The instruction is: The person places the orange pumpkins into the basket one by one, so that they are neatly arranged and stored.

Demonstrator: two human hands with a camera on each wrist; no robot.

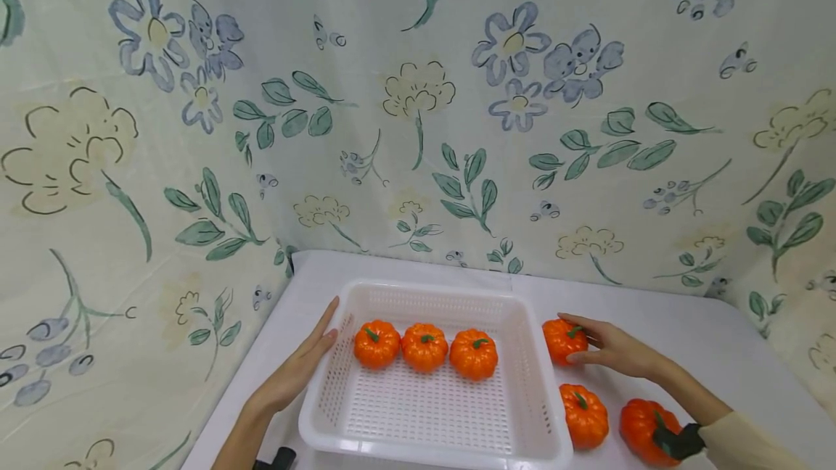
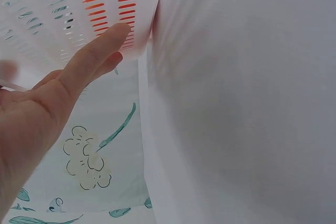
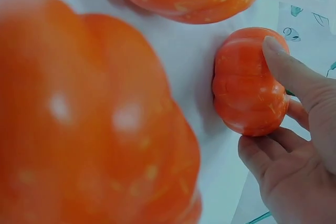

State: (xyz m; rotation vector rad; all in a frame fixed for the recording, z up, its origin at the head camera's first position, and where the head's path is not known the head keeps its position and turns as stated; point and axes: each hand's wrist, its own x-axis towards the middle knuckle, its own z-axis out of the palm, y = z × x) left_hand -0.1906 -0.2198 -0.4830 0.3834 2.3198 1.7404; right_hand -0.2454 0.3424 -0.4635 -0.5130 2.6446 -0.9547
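Observation:
A white perforated plastic basket (image 1: 427, 412) holds a row of 3 small orange pumpkins, the middle one (image 1: 424, 348) between two others. Along the basket's left side lies my left hand (image 1: 297, 374); in the left wrist view its extended fingers (image 2: 97, 56) touch the slotted outer wall. Just right of the basket, my right hand (image 1: 617, 348) grips another orange pumpkin (image 1: 560, 343) with a green stem. The right wrist view shows the thumb on one side of this pumpkin (image 3: 247, 85) and fingertips on the opposite side.
Nearer the front, a pumpkin (image 1: 583, 419) sits close against the basket's right side. Another pumpkin (image 1: 643, 426) lies farther right, partly covered by the dark wrist strap (image 1: 682, 441). Floral cloth (image 1: 418, 129) hangs behind and left of the white table (image 1: 666, 310).

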